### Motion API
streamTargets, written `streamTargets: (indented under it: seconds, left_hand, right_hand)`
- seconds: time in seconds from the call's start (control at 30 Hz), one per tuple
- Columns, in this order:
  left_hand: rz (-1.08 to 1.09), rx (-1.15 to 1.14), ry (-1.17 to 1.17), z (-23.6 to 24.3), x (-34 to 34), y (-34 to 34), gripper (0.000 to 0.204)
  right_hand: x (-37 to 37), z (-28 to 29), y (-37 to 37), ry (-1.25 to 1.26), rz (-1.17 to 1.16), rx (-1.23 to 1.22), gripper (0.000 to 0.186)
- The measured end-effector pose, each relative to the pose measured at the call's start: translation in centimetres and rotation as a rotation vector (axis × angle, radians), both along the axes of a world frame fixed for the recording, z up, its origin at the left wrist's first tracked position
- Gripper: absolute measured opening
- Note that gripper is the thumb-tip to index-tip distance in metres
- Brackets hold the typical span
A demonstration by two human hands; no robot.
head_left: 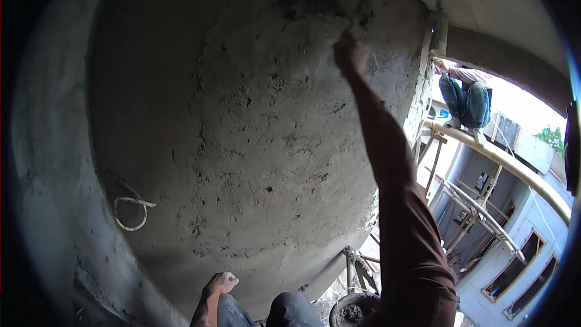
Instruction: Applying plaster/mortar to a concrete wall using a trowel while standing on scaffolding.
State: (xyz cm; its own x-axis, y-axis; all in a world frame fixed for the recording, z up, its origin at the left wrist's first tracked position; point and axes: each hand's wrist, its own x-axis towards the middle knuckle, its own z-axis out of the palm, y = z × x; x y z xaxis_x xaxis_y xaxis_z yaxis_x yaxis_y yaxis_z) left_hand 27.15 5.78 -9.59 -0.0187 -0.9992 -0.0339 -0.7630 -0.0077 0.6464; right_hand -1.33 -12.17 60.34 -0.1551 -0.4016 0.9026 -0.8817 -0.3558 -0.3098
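Note:
A wall of grey plaster [266,145] fills most of the view, rough and pitted in the middle and smoother on the left. My right hand [351,57] is raised high against its upper part, closed round the handle of what looks like a trowel [348,29]. The blade can hardly be told from the dark, wet plaster there. Low down, my left hand [221,283] is held in a fist beside my knee, and nothing shows in it. Below my right arm stands a bucket [334,313] with grey mortar inside, partly hidden by the sleeve.
A loop of pale cable [131,214] sticks out of the wall at lower left. Outside at right, a person [466,94] squats on a scaffold pole [508,160]. More poles [481,212] stand lower, before a pale building. A slab [496,0] overhangs at upper right.

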Motion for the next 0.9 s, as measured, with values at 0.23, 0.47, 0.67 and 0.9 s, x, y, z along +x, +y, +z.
streamTargets:
  seconds: [0.23,0.47,0.67,0.9]
  left_hand:
    - [0.138,0.179,0.176,-0.9,1.5,4.0,0.036]
    - [0.054,0.208,0.299,6.8,2.3,6.1,0.023]
    - [-0.014,0.353,0.204,7.0,1.3,4.3,0.033]
    - [-0.153,0.318,0.059,5.5,-1.5,2.8,0.042]
  right_hand:
    - [14.1,-32.0,19.1,0.131,1.307,0.378,0.029]
    - [-18.0,-48.9,26.3,0.192,0.531,0.955,0.02]
    - [-30.1,-52.4,36.0,-0.355,-0.073,1.725,0.025]
    - [-28.1,-70.1,37.8,-0.614,0.243,1.502,0.02]
